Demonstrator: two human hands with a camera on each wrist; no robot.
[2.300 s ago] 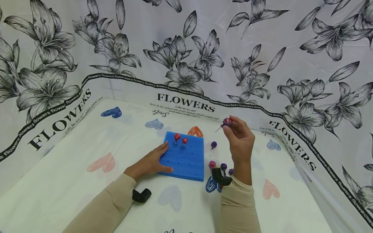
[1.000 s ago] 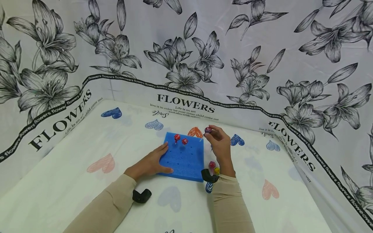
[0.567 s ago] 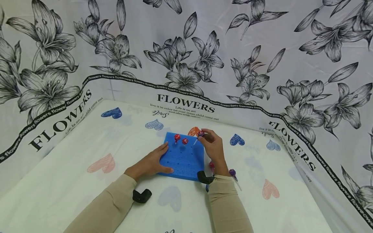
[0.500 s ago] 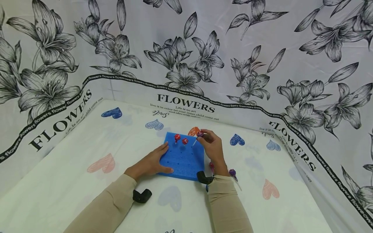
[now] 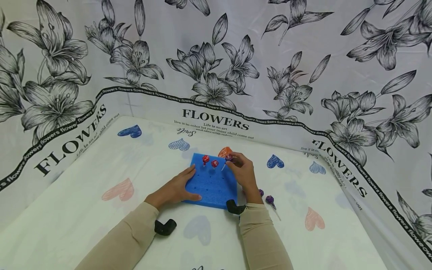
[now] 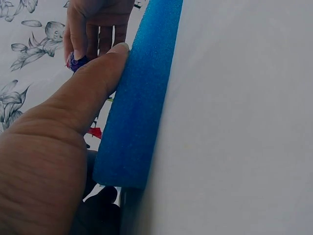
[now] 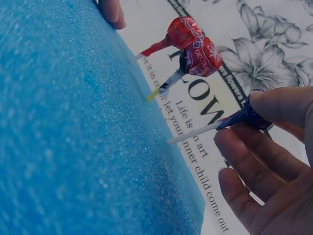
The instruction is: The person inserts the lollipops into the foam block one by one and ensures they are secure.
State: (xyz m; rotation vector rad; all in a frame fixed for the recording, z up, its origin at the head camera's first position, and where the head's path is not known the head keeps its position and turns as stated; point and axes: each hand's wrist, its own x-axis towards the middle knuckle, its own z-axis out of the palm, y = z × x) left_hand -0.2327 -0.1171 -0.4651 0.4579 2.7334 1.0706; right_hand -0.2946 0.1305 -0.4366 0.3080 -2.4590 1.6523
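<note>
The step in hand looks to be planting a lollipop in the blue foam block (image 5: 210, 192). The right hand (image 5: 243, 172) is over the block's far right part, its thumb and finger drawn together in a pinch on the purple-wrapped lollipop (image 5: 228, 158), the other fingers loosely bent beneath. The lollipop tilts, head away from the foam, bare white stick slanting down to the block's top; whether the tip has entered a hole I cannot tell. The left hand (image 5: 177, 186) grips nothing in a closed hold: it spans the block's left edge, thumb laid along the near part, fingers against the side, apparently steadying it.

Two red-wrapped lollipops (image 5: 205, 159) (image 5: 215, 163) stand in the block's far part, left of the held one. Loose purple lollipops (image 5: 270, 200) lie to the right of the block, one partly hidden by the wrist.

The next move seems to call for lining the stick up with a hole and pressing straight down, with the block held firm.

On a red wrapper, lettering starting "DEL" shows; no brand can be read. Beyond the block, the floral cloth (image 5: 215, 119) reads "FLOWERS", "Life is an art" and "let your inner child come out", with "flowers" repeated along its black band (image 5: 187, 100).
</note>
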